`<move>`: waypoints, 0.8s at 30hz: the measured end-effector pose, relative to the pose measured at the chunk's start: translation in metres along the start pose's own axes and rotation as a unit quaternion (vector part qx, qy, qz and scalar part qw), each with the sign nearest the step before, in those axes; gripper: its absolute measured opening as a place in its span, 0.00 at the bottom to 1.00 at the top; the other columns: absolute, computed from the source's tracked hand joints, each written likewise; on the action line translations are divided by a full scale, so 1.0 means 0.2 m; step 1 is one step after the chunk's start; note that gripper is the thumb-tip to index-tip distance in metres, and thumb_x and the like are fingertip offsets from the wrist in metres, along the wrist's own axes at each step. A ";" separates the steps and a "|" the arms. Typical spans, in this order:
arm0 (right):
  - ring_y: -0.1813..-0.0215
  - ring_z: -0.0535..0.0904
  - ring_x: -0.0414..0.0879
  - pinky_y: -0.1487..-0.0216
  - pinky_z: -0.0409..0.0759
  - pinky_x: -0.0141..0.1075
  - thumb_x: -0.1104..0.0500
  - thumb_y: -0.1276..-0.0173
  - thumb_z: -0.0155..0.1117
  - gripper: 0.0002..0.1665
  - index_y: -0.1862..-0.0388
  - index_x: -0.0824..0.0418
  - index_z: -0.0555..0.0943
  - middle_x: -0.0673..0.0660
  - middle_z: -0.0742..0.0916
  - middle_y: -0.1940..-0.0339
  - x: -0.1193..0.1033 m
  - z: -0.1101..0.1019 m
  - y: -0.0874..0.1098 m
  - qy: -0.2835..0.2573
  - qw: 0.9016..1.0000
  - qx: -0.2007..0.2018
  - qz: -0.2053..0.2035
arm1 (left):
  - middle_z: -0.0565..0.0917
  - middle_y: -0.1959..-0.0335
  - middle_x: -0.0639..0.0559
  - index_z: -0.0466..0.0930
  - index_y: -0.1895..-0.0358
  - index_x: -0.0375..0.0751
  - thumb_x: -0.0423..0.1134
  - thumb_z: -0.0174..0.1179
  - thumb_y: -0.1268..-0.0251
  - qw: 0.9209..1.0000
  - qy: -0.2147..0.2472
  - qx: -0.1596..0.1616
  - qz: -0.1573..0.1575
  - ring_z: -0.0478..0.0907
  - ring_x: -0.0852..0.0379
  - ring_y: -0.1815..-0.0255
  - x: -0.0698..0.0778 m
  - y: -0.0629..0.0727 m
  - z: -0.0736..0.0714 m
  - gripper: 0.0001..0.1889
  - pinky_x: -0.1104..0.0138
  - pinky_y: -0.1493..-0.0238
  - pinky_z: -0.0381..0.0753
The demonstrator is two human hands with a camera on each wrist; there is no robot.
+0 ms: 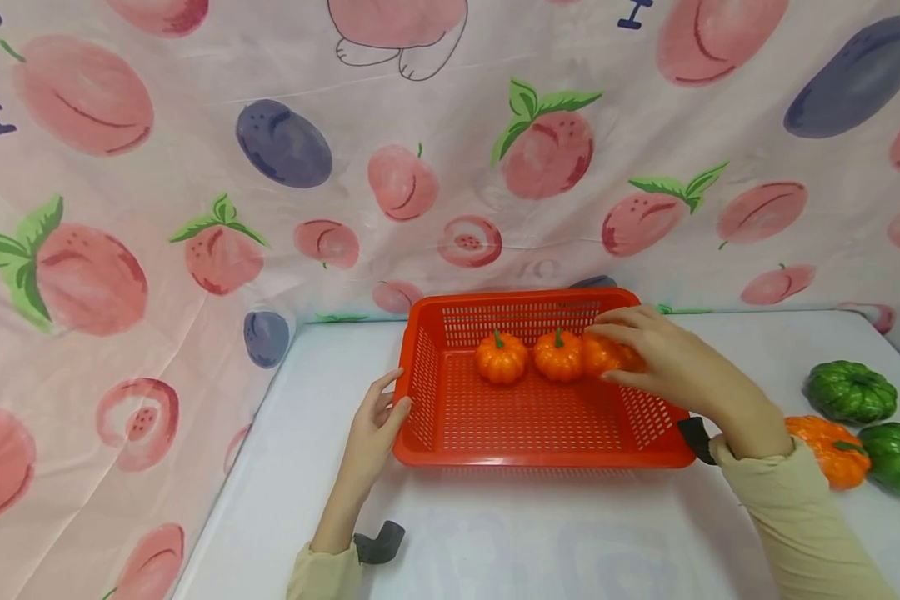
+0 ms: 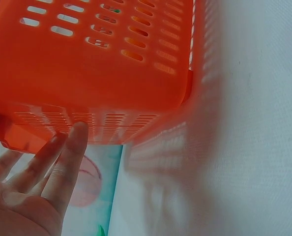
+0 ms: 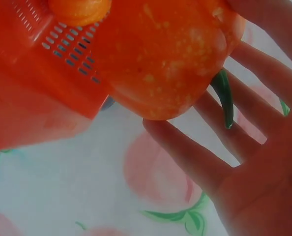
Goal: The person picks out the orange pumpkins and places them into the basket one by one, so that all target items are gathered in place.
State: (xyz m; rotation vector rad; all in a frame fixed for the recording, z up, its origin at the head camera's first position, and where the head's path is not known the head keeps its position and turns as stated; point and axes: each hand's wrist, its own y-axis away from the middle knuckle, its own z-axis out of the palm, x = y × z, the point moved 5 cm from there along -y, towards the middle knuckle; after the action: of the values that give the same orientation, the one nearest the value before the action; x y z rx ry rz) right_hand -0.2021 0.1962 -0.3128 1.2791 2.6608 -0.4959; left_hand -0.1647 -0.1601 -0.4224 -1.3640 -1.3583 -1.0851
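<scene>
Taking the red basket as landmark, we find the orange pumpkin over its right end, gripped by the fingers of the nearer right hand, stem palmward; the left hand, fingers extended, touches the basket's left side.

White tabletop, perhaps faintly marked; fruit-print cloth behind

Reads as a makeshift tabletop booth, wider room type unclear: smooth white rectangular table backed and flanked on the left by wrinkled pale-pink hanging sheeting printed with peaches and dark-blue fruit.
</scene>
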 end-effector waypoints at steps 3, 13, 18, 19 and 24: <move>0.38 0.73 0.59 0.40 0.75 0.58 0.59 0.45 0.79 0.33 0.40 0.63 0.80 0.62 0.81 0.42 -0.01 0.01 -0.01 -0.001 1.000 -0.001 -0.001 | 0.80 0.42 0.38 0.67 0.29 0.53 0.42 0.58 0.27 1.000 0.001 -0.001 0.003 0.81 0.43 0.44 0.00 0.00 0.00 0.25 0.62 0.46 0.83; 0.36 0.71 0.57 0.40 0.77 0.54 0.57 0.43 0.78 0.31 0.40 0.63 0.80 0.60 0.80 0.39 -0.09 0.04 -0.04 -0.023 1.000 -0.012 -0.002 | 0.80 0.42 0.38 0.67 0.28 0.52 0.41 0.58 0.26 1.000 0.005 -0.003 0.000 0.81 0.43 0.44 0.01 0.00 0.00 0.25 0.61 0.46 0.83; 0.35 0.70 0.57 0.38 0.76 0.53 0.56 0.43 0.78 0.31 0.40 0.63 0.81 0.60 0.80 0.39 -0.11 0.07 -0.07 -0.031 0.999 -0.025 -0.002 | 0.80 0.42 0.38 0.67 0.28 0.53 0.42 0.58 0.27 1.000 0.002 -0.002 -0.004 0.81 0.44 0.44 0.01 0.00 0.00 0.26 0.61 0.46 0.83; 0.35 0.70 0.57 0.38 0.75 0.53 0.56 0.43 0.78 0.31 0.41 0.63 0.81 0.60 0.80 0.39 -0.11 0.07 -0.07 -0.033 0.999 -0.027 -0.003 | 0.80 0.42 0.38 0.67 0.29 0.53 0.42 0.58 0.27 1.000 0.001 -0.002 -0.005 0.81 0.44 0.44 0.01 0.00 0.00 0.25 0.61 0.46 0.83; 0.35 0.71 0.57 0.38 0.76 0.52 0.55 0.44 0.78 0.32 0.41 0.62 0.81 0.60 0.80 0.39 -0.14 0.10 -0.09 -0.031 0.999 -0.038 -0.007 | 0.80 0.43 0.39 0.67 0.29 0.55 0.42 0.58 0.26 1.000 -0.001 -0.002 -0.005 0.81 0.44 0.44 0.01 0.00 0.00 0.25 0.61 0.46 0.83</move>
State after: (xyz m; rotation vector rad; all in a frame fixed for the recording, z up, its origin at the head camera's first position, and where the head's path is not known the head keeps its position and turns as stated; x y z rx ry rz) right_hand -0.1985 0.1577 -0.3199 1.2049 2.6130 -0.4232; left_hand -0.1647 -0.1594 -0.4215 -1.3629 -1.3670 -1.0934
